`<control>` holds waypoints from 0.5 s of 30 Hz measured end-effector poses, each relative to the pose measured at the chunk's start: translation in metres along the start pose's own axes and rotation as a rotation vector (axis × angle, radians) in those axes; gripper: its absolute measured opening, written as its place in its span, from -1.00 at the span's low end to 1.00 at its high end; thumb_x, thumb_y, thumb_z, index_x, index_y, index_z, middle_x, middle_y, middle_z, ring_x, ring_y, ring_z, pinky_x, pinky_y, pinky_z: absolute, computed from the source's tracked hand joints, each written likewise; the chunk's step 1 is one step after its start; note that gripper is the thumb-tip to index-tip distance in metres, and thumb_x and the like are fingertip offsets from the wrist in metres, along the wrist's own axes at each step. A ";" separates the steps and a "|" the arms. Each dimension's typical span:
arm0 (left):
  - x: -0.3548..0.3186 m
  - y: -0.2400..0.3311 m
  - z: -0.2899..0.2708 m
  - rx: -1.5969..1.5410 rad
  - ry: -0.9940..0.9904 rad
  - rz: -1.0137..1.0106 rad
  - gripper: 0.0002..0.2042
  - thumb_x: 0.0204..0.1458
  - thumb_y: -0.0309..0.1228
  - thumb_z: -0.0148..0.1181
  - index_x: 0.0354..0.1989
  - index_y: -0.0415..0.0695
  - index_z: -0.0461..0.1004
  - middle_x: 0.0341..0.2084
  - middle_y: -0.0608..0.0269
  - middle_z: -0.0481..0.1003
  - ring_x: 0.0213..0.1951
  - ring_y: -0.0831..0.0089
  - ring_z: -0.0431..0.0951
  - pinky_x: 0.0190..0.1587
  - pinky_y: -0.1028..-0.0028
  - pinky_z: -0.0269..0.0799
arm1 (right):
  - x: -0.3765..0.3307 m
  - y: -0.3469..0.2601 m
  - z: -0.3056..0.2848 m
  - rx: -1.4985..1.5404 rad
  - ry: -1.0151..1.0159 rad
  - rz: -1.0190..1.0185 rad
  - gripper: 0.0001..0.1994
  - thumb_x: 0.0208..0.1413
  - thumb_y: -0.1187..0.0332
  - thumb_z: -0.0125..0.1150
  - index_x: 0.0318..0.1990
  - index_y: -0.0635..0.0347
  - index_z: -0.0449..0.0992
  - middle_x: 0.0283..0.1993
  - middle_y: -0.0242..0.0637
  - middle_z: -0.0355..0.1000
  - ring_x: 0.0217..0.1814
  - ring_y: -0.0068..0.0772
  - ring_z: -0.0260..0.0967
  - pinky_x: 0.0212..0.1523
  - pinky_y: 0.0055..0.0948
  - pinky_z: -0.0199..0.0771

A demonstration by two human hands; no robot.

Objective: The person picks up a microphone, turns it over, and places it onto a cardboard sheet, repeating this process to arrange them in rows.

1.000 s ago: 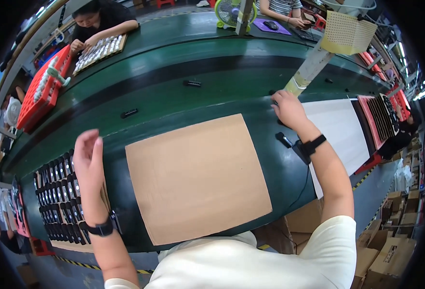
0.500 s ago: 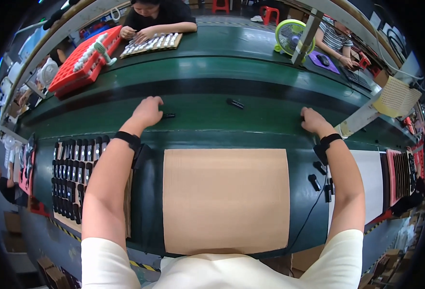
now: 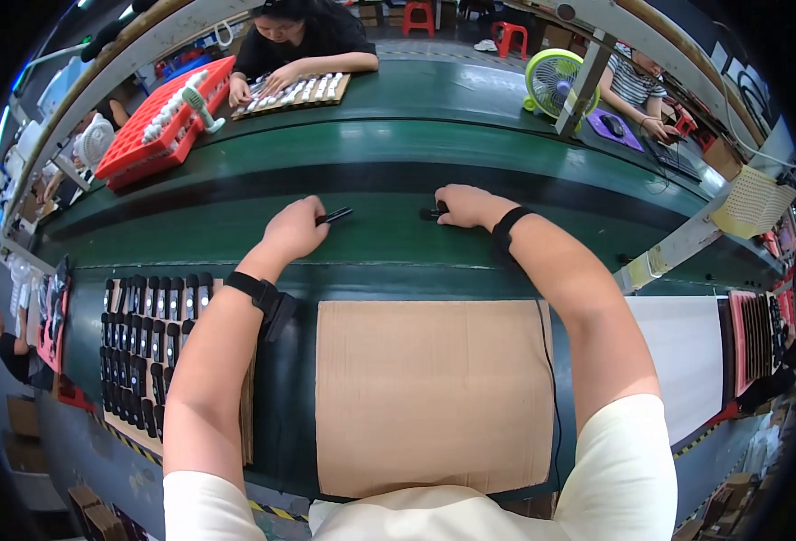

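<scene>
Both my arms reach forward over a bare brown cardboard sheet (image 3: 429, 392) to the green conveyor belt (image 3: 371, 239). My left hand (image 3: 294, 230) is closed on a small black stick-shaped part (image 3: 335, 215) whose end pokes out to the right. My right hand (image 3: 464, 206) grips a second small black part (image 3: 430, 214) at its left side. Each wrist wears a black strap. To my left, a cardboard sheet holds several rows of the same black parts (image 3: 145, 347).
Across the belt a person sorts pale parts on a cardboard tray (image 3: 294, 92), beside a red crate (image 3: 168, 122). A green fan (image 3: 551, 79) stands at the back right near another seated person. A white sheet (image 3: 682, 356) and a red tray (image 3: 754, 334) lie to my right.
The view has swung left and then centred. Both hands have moved inward along the belt and closed on the two black parts, which earlier lay loose.
</scene>
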State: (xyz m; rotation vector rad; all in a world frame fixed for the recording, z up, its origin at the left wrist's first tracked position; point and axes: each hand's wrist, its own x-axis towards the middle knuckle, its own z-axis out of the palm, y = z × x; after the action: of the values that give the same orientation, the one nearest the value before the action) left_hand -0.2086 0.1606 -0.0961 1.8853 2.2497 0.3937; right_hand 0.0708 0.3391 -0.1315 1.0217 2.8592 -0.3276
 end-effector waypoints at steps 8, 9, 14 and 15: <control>-0.030 0.123 -0.027 -0.629 0.062 0.268 -0.73 -0.01 -0.34 0.35 -0.41 -0.28 0.41 -0.60 0.18 0.47 -0.53 0.46 0.46 -0.41 0.46 0.41 | -0.094 -0.067 -0.056 1.436 0.000 0.057 -0.74 0.15 0.21 0.29 -0.11 0.11 0.47 -0.23 -0.41 0.45 -0.24 -0.54 0.37 -0.27 -0.50 0.38; -0.038 0.141 -0.029 -0.592 0.061 0.302 -0.73 -0.01 -0.34 0.35 -0.41 -0.29 0.41 -0.59 0.18 0.47 -0.53 0.46 0.46 -0.41 0.46 0.41 | -0.112 -0.077 -0.057 1.803 0.043 0.073 -0.76 0.16 0.22 0.30 -0.10 0.08 0.47 -0.29 -0.44 0.44 -0.33 -0.62 0.32 -0.33 -0.56 0.35; -0.074 0.199 -0.042 -0.417 -0.018 0.386 -0.68 -0.04 -0.26 0.36 -0.34 -0.28 0.46 -0.54 0.10 0.55 -0.44 0.23 0.58 -0.33 0.35 0.47 | -0.171 -0.093 -0.054 1.881 0.159 0.069 -0.77 0.22 0.18 0.23 -0.11 0.06 0.44 -0.23 -0.44 0.44 -0.24 -0.61 0.36 -0.36 -0.58 0.34; -0.079 0.203 -0.040 -0.430 -0.052 0.425 -0.68 -0.04 -0.26 0.36 -0.34 -0.28 0.46 -0.54 0.10 0.55 -0.44 0.23 0.58 -0.33 0.35 0.47 | -0.184 -0.088 -0.048 1.860 0.175 0.103 -0.76 0.22 0.16 0.23 -0.13 0.07 0.44 -0.23 -0.43 0.44 -0.23 -0.60 0.36 -0.36 -0.60 0.34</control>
State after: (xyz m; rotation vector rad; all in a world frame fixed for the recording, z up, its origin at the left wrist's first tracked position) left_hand -0.0168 0.1117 0.0032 2.0773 1.5529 0.8025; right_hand 0.1565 0.1706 -0.0411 1.1193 1.8120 -3.1061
